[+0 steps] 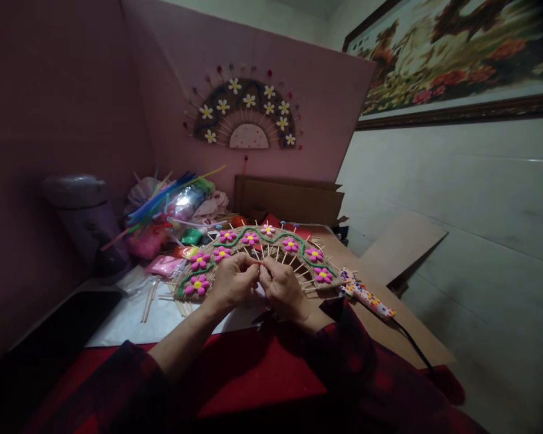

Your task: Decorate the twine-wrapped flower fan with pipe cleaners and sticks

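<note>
My left hand (pixel 236 278) and my right hand (pixel 281 289) meet fingertip to fingertip, both closed in a pinch. Between them shows a small red bit (pixel 260 263), perhaps clay; its shape is too small to make out. Just behind the hands lies a fan-shaped craft piece (pixel 280 242) wrapped in brown twine, with thin sticks fanning out from its inner arch. Pink flowers with yellow centres (pixel 291 245) and a wavy green strip (pixel 308 256) decorate it. A few blue-tipped sticks stand at its top edge. My hands hide part of its lower middle.
A flower-patterned glue gun (pixel 366 298) with a black cord lies at the right on brown board (pixel 419 337). Loose sticks (pixel 149 301) rest on white sheeting at left, near bagged coloured supplies (pixel 181 205) and a purple container (pixel 85 223). A finished-looking fan (pixel 247 108) hangs behind.
</note>
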{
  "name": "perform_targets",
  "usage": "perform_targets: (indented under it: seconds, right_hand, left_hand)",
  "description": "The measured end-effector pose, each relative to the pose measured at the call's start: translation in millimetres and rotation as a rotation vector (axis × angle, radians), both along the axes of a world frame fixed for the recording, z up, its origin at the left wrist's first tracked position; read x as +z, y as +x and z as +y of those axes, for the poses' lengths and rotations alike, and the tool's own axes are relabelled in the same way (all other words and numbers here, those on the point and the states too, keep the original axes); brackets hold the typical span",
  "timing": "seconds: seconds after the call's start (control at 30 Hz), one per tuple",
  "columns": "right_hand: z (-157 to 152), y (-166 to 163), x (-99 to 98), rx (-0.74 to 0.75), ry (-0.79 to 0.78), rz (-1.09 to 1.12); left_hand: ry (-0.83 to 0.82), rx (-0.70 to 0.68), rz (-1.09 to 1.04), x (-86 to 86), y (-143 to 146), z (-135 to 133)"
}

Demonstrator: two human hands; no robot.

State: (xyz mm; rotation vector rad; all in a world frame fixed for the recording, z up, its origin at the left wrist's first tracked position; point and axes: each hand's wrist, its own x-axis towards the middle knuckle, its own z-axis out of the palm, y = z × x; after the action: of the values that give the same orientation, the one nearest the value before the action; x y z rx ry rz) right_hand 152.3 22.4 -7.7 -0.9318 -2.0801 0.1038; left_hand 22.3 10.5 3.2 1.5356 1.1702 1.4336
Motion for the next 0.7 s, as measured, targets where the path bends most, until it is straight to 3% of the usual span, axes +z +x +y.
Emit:
perform_targets:
  seconds: [0.23,0.47,0.7]
  right_hand:
    - [2,-3,-8.2,-0.044,0.096,-0.102]
    - [0,-1,2.0,-0.028,-0.04,0.078]
    - [0,0,4.4,0.0,-0.113,0.124]
  left_hand:
    - [0.016,0.104,0.024,-14.6,2,4]
    - [-0.041,-0.037,-0.189,6.4,4,-5]
    - [-0.151,-0.122,-0.317,8.4,-1,-2]
